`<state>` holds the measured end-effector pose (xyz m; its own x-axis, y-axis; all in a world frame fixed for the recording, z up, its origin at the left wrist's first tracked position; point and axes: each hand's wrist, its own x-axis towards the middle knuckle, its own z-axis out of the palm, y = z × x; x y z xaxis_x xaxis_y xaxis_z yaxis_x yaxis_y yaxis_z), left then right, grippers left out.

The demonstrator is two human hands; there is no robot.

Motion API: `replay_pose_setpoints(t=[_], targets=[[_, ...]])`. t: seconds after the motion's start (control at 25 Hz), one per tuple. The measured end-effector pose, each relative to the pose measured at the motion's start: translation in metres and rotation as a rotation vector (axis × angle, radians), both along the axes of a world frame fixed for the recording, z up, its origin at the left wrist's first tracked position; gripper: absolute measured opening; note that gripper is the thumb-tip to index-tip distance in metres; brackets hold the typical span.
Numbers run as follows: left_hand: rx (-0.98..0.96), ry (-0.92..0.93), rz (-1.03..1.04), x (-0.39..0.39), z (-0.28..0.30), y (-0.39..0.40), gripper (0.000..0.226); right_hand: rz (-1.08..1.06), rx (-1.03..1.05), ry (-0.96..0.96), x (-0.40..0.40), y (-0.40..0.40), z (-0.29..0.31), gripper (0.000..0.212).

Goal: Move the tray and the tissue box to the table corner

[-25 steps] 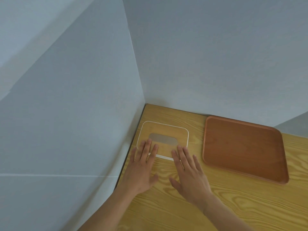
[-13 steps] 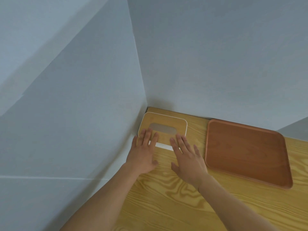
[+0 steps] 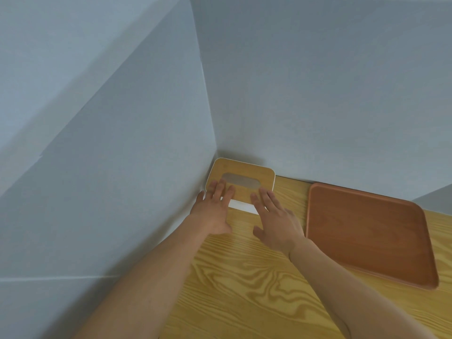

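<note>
Pressing flat, your left hand (image 3: 212, 211) and right hand (image 3: 276, 222) lie with fingers spread on the near edge of the box (image 3: 241, 178), gripping nothing. Box sits in the bench (image 3: 244, 285) corner against both walls. Tray (image 3: 367, 231) lies just right, apart.

The left hand (image 3: 212, 214) and right hand (image 3: 276, 222) cover the near edge of the tissue box (image 3: 241, 176) lid and most of its white front; whether the palms press the table (image 3: 244, 285) cannot be told. Both forearms run off the bottom edge. The slot's contents are too dim to tell. The box's far sides, against the walls (image 3: 318, 81), are hidden.
</note>
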<state>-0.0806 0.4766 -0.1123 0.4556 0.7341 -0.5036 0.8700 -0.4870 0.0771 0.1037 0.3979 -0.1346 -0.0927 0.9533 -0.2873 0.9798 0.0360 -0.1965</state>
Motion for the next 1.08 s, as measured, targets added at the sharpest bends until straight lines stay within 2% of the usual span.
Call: replay_pose_setpoints(t=[1.08], targets=[[-0.014, 0.033, 0.014, 0.008, 0.004, 0.019, 0.109, -0.028, -0.039, 0.015, -0.002, 0.018, 0.009, 0.082]])
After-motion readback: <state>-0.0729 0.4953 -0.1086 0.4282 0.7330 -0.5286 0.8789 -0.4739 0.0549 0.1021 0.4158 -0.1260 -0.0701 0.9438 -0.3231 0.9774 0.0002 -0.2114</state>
